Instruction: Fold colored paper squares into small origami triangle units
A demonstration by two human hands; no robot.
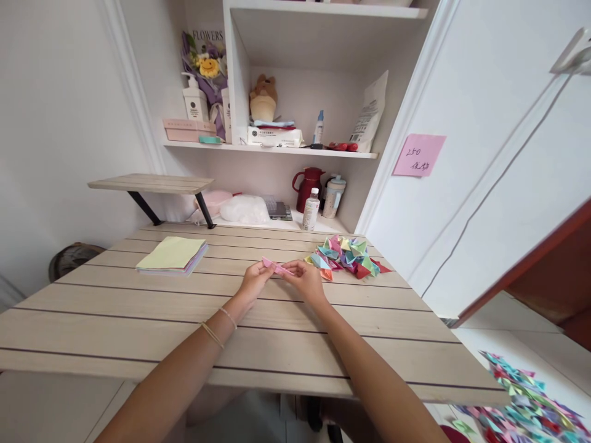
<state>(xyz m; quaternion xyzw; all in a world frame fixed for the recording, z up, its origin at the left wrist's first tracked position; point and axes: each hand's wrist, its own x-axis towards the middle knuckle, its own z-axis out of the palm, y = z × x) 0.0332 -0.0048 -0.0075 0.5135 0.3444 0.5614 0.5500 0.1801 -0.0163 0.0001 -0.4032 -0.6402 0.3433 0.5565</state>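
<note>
A narrow piece of folded pink paper is held up between both hands over the middle of the table. My left hand pinches its left end, thumb on the near side. At the other end, my right hand grips the paper with thumb and fingers. Just right of my right hand lies a heap of folded coloured papers. Off to the left is a stack of square paper sheets, a yellow one on top.
Behind the slatted table stand a bottle, a dark red jug and a tumbler. A small raised shelf is at the back left. Many folded papers lie on the floor at right.
</note>
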